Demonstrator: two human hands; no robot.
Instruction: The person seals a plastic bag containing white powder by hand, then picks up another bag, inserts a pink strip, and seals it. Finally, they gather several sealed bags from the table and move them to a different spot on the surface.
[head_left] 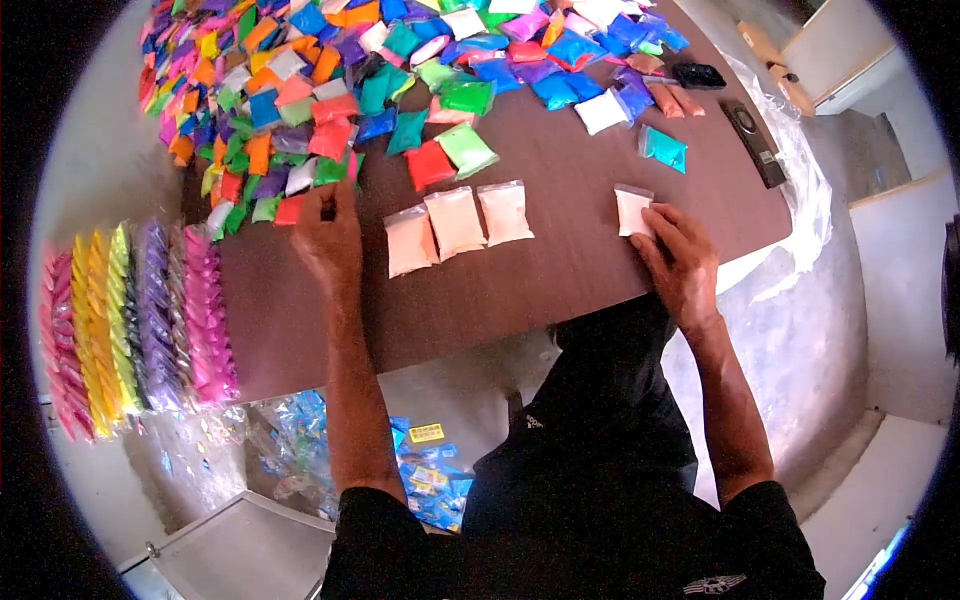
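1. The right hand (pixel 682 262) pinches a pale packet (pixel 632 207) lying on the brown table (pixel 560 280), right of three peach packets (pixel 455 222).
2. The left hand (pixel 328 238) curls at the edge of the coloured pile (pixel 300 110); its grip is unclear.
3. Sorted rows (pixel 140 320) lie far left.

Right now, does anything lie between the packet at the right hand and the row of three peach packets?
Nothing visible does. The right hand touches the single packet, and only bare table lies between it and the row of three.
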